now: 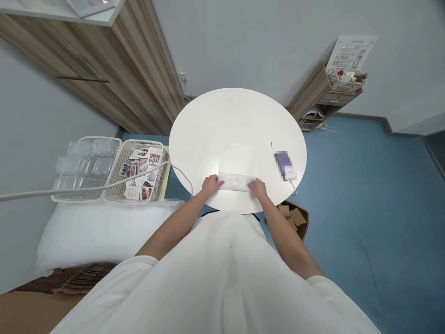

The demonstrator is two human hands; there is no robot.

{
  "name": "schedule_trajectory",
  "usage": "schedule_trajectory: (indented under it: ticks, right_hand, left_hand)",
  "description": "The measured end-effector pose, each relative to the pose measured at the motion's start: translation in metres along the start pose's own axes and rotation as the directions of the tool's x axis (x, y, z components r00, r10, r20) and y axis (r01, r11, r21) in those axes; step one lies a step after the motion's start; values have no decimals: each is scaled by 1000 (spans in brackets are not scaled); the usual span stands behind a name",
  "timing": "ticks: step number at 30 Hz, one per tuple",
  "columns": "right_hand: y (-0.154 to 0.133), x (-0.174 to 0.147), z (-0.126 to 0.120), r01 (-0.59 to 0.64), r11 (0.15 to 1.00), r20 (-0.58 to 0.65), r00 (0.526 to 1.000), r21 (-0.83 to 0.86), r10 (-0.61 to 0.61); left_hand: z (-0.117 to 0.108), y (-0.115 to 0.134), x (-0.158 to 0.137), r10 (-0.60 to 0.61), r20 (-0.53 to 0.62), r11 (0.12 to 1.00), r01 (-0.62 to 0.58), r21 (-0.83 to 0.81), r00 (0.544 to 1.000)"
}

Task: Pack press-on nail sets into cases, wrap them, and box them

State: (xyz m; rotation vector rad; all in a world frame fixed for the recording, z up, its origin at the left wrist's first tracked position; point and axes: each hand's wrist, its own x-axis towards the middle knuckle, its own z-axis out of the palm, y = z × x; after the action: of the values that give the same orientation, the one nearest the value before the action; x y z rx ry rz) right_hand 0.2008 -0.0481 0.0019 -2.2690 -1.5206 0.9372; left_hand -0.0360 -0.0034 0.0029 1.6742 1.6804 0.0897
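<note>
A flat, translucent white strip (236,182), which looks like folded plastic film or thin foam, lies at the near edge of the round white table (236,111). My left hand (211,185) pinches its left end between thumb and fingers. At the opposite end, my right hand (257,188) grips it the same way. A pale, nearly see-through patch shows on the tabletop just beyond the strip; I cannot tell whether it belongs to it.
A phone (285,164), blurred out, lies on the right of the table with a white cable. To the left stand a basket of press-on nail cards (148,169), a basket of clear plastic boxes (86,164) and a white sheet stack (104,232). A cardboard box (295,218) sits below right.
</note>
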Motion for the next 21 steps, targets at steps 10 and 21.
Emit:
schedule_trajectory:
  ticks: [10,21]
  right_hand:
    - [2,-21,-2,241,959,-237,933,-151,-272]
    - [-19,-11,-11,523,816,284,844,-244,-456]
  left_hand:
    - [1,9,-19,319,-195,939,-282,197,927]
    - [5,38,-20,527,177,772,-556,308,831]
